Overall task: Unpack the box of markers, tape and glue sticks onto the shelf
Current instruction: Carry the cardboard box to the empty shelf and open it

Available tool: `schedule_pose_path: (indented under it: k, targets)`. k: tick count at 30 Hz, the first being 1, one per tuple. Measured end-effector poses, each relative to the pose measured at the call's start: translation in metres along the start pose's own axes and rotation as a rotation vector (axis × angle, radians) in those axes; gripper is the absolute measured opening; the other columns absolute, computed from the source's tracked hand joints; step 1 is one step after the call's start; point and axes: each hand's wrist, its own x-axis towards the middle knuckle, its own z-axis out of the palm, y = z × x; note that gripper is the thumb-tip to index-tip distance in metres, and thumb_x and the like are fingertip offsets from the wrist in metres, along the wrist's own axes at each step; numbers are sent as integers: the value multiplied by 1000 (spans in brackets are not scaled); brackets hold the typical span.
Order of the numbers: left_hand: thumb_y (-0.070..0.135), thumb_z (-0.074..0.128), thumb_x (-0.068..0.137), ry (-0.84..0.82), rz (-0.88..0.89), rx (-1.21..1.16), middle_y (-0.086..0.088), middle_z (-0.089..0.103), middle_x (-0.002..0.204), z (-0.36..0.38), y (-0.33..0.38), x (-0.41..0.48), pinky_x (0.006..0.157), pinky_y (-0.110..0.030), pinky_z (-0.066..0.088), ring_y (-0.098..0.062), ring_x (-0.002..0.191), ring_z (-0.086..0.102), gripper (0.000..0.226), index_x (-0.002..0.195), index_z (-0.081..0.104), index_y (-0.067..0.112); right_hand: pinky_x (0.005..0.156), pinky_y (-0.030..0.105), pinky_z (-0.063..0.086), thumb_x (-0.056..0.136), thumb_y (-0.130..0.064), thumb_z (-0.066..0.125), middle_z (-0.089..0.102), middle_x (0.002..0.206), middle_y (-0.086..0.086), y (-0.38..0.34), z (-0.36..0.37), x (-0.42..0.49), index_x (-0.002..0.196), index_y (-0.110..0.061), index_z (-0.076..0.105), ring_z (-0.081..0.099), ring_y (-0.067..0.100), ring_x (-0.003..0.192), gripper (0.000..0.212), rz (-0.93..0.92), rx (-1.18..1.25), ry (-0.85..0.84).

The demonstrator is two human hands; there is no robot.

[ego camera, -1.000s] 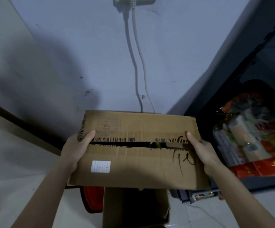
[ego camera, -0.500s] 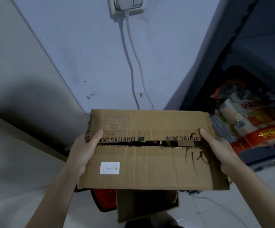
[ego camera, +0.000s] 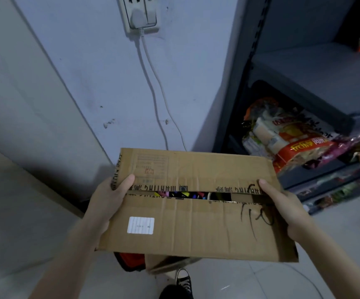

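Cardboard box: held between both hands, flaps nearly closed (a narrow slit shows coloured items, perhaps markers).
Left hand: grasping the box's left end, thumb on top.
Right hand: grasping the right end likewise.
Shelf: beyond the right hand, dark; snack packets on a lower level.

A small shop or stockroom corner is appearing here: a dark metal shelving unit is carrying bagged packaged foods on its lower tiers, while left of the unit a wall socket is feeding white cables down a plain painted wall.
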Motion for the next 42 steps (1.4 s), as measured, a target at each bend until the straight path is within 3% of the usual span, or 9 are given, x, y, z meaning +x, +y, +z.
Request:
schedule_pose_path:
  k: [5,8,10,13,20,24,30,37,42]
  targets:
    - [41,59,89,-35,40,10,0,74,85,9,-8,-44,77,-45,57,-23,80,71,23,95,67,20,97,48,45,65,-67,67,69,102,8,34,-31,-40,102,-18,67,62,29,96,61,-3,31,35]
    - [39,61,89,-84,56,7,-2,74,85,23,-10,-67,68,-37,57,-23,79,71,24,97,67,16,97,48,46,57,-73,68,70,102,7,57,-53,-62,103,-19,68,63,29,96,71,4,59,65]
    - [40,61,88,-112,60,9,-1,74,86,35,-11,-79,64,-33,55,-21,78,71,24,97,67,19,90,42,49,62,-70,68,70,100,8,71,-68,-76,103,-20,67,63,28,93,65,25,85,87]
    - [46,62,86,-176,50,20,0,75,90,54,-11,-86,77,-41,57,-21,82,72,27,99,68,23,75,36,46,75,-60,65,68,96,11,90,-90,-96,98,-18,65,62,28,88,48,38,127,137]
    - [51,61,84,-339,126,111,3,72,94,114,-4,-91,80,-39,55,-18,86,69,32,102,66,25,84,42,51,60,-68,68,71,96,14,128,-140,-136,105,-14,64,66,33,89,70,152,241,293]
    - [52,61,84,-482,161,154,3,74,92,154,2,-94,81,-41,56,-19,86,70,33,103,67,25,67,35,51,70,-59,69,71,83,16,155,-166,-163,103,-8,66,65,30,72,60,142,324,372]
    - [51,63,84,-659,210,233,2,74,91,233,19,-116,83,-45,56,-20,85,70,29,98,66,26,51,28,45,79,-51,66,62,56,12,195,-207,-206,89,-6,65,58,20,46,46,179,483,524]
    - [48,62,85,-855,279,289,1,73,96,350,41,-168,71,-34,55,-18,85,69,32,105,67,24,55,28,43,79,-53,65,62,54,6,245,-279,-235,86,-13,65,55,19,47,40,236,653,671]
    - [50,61,84,-941,309,330,0,71,97,446,55,-215,67,-32,53,-19,86,68,39,110,65,21,57,29,43,72,-58,69,67,71,0,283,-359,-242,102,-18,66,60,16,61,50,216,730,774]
